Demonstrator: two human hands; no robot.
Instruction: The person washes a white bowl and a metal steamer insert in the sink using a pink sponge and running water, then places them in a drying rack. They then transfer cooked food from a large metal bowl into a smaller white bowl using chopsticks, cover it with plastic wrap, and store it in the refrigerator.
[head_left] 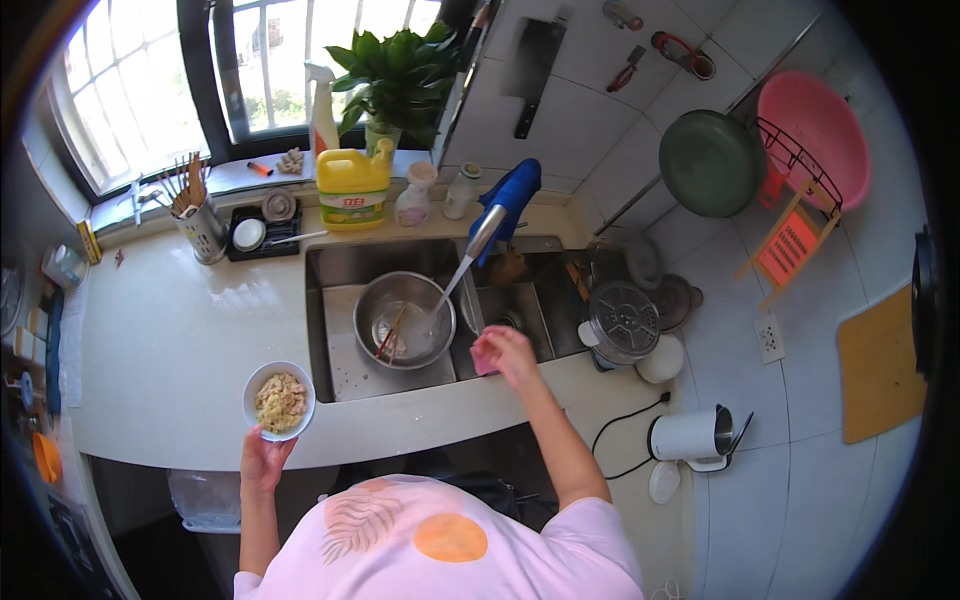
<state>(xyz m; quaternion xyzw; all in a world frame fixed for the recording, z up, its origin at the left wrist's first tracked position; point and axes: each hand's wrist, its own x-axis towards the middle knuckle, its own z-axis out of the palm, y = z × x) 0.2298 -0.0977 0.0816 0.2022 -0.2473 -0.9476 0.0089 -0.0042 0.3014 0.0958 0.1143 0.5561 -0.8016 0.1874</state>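
My left hand [263, 457] grips a white bowl [252, 384] from below its near rim, over the counter's front edge. Pale, crumbly food [281, 402] fills the middle of that bowl. Over the sink's front edge, my right hand [510, 353] is closed on a small pink cloth [484, 357]. In the left basin of the sink [345, 382] stands a steel mixing bowl [361, 312], with chopsticks [390, 335] lying in it. The faucet [487, 232] points down toward this bowl, and a whitish stream seems to run from it.
A yellow jug [352, 190] and glass jars stand behind the sink. A utensil holder [205, 238] is at the back left. To the right are a clear-lidded appliance [622, 325], a white electric kettle [685, 436] and its black cord. A blue cloth [512, 205] drapes beside the faucet.
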